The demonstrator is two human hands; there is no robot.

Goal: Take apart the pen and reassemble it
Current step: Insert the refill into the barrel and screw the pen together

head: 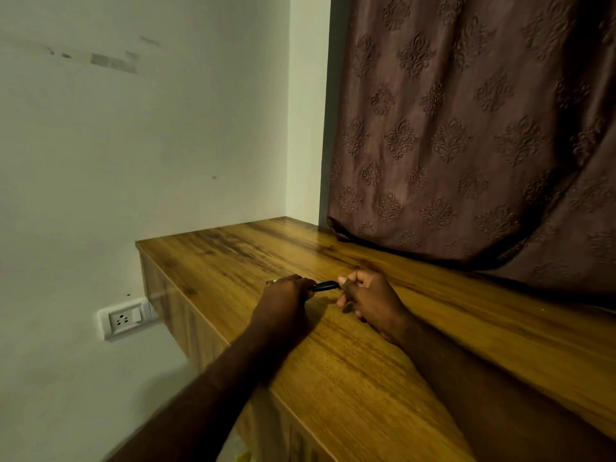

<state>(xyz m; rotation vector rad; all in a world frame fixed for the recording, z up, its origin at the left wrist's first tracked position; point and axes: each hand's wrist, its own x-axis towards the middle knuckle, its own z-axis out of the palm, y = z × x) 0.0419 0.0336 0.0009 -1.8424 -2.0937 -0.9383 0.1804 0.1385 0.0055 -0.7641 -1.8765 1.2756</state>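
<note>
A dark pen [325, 286] lies level just above the wooden table top [350, 355], spanning the gap between my two hands. My left hand [287, 295] is closed around its left part, and a pale bit of the pen [271, 281] sticks out past the knuckles on the left. My right hand [368, 300] pinches the pen's right end between thumb and fingers. Only the short black section between the hands shows clearly; the rest is hidden inside the fists. Whether the pen is in one piece or two I cannot tell.
The table runs from the near right to a far corner against a white wall [150, 145]. A brown patterned curtain [466, 128] hangs over the table's back edge on the right. A wall socket [125, 317] sits left of the table, below its top.
</note>
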